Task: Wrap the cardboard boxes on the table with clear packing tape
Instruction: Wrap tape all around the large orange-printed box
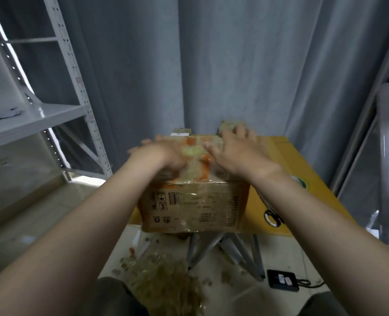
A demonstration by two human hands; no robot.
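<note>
"How many boxes?"
"One box (195,206) I can count, at the table's (291,160) seven o'clock corner, and one pair of scissors (272,216) at its four o'clock."
"And the hands?"
"Two, apart: left hand (160,155) and right hand (232,153), both flat on its taped top."

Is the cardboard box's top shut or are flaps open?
Shut. The cardboard box top lies flat under glossy tape, and the left hand and right hand rest on it.

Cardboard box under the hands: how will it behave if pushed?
Cardboard box probably stiff: faces flat under left hand and right hand. Glossy tape likely makes it slippery. Front sits at the table edge, so a pull could tip it off.
</note>
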